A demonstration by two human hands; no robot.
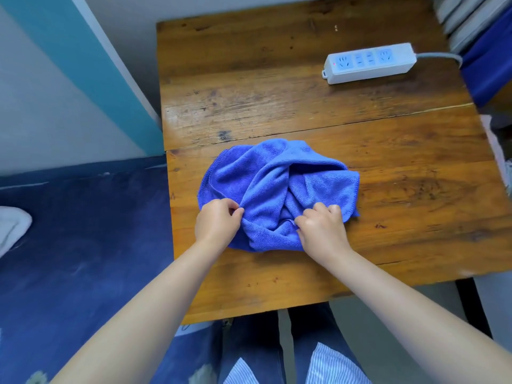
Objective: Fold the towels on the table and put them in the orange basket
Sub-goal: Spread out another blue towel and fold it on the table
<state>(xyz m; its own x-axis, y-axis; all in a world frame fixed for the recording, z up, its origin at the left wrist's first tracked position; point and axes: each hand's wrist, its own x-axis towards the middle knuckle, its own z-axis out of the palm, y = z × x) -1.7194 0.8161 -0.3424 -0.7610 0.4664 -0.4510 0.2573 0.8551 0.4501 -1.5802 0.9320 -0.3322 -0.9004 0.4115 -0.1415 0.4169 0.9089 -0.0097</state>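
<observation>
So we've got a blue towel (277, 189) here, soft fuzzy cloth, looks like microfibre, matt with a fine ribbed pile and a stitched hem. The worktop (277, 87) is wood planks, varnished and fairly glossy where light hits, but scuffed, with dark knots and scratches. The power strip (370, 63) is smooth white plastic, slightly shiny. To our left the bed (83, 245) has dark blue matt fabric.

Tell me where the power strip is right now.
In the head view the white power strip lies at the far right of the wooden table, beyond and apart from the crumpled blue towel, its grey cable running off the right edge.
</observation>
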